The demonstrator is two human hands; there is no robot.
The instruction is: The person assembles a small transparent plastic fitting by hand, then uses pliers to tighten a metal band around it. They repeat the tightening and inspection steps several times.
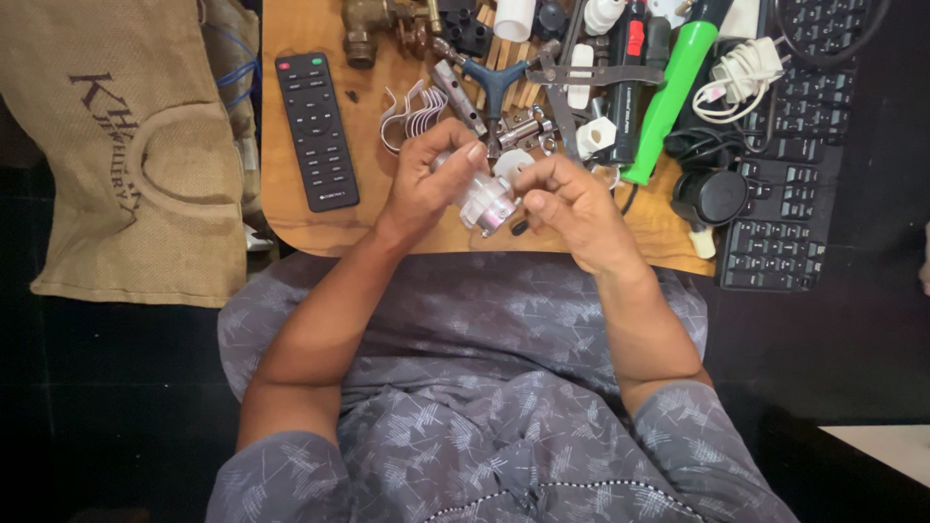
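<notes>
Soft, even light falls on the wooden table [300,218] from about 12 o'clock, with faint shadows and no harsh glare. The floor from 3 to 9 o'clock sinks into near-black. Focus is fairly sharp at the centre, slightly soft toward the edges.

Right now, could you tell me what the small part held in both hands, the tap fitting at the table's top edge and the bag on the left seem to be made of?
Small part: seems white plastic with a shiny metal band; glints.
Tap fitting: likely brass; dull yellow-brown metallic sheen.
Bag: probably jute; coarse tan weave.
</notes>
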